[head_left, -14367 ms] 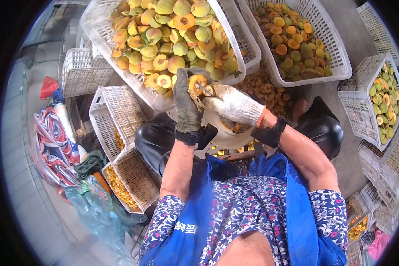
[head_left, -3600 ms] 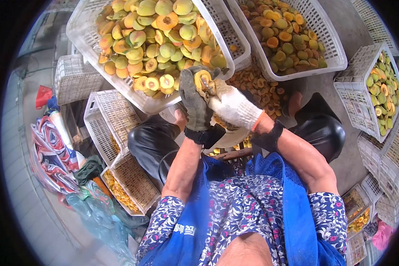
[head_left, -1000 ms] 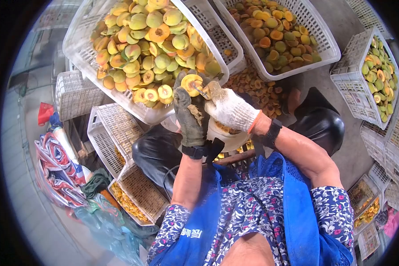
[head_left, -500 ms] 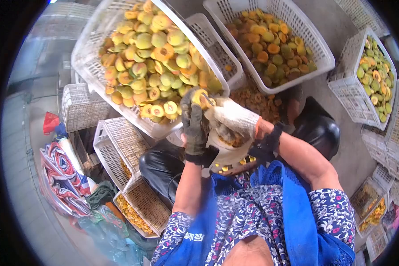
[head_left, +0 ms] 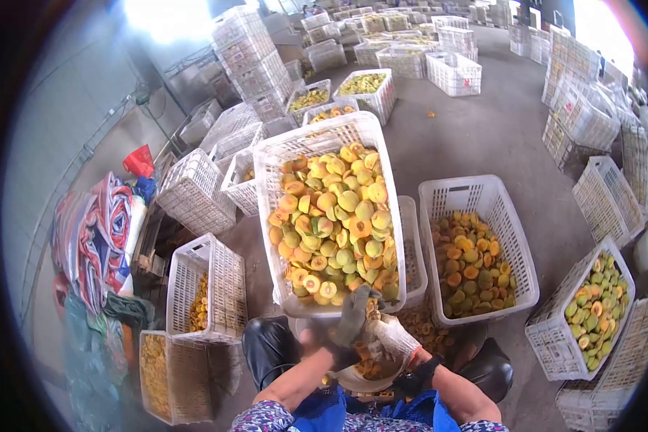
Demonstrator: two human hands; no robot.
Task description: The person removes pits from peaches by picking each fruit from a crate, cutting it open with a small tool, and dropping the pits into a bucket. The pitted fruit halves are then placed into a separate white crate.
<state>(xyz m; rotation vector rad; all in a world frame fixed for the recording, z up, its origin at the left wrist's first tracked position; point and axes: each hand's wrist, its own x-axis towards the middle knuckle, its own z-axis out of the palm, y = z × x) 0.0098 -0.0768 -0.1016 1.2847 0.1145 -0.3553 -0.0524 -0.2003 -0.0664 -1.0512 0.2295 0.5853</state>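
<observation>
My left hand (head_left: 354, 317), in a dark grey-green glove, is closed around a yellow peach half (head_left: 372, 308) at the near edge of a large white crate (head_left: 331, 312). My right hand (head_left: 394, 337), in a white knit glove, is closed close beside it; what its fingers grip is hidden. The crate is tilted towards me and full of yellow-green peach halves (head_left: 331, 223), some with red pits showing. Below the hands stands a white tub (head_left: 390, 380) with orange-brown pieces in it, between my knees.
Right of the big crate stands another crate of peach halves (head_left: 529, 288). Farther right leans a crate of greener peaches (head_left: 536, 338). Crates with orange pieces (head_left: 201, 288) are at left, near striped cloth (head_left: 97, 230). Stacked crates (head_left: 252, 65) rise behind.
My view has tipped up, so the hall and crate stacks behind now show. Both hands are still together at the crate's near edge; the peach half in the left hand is now less visible.
</observation>
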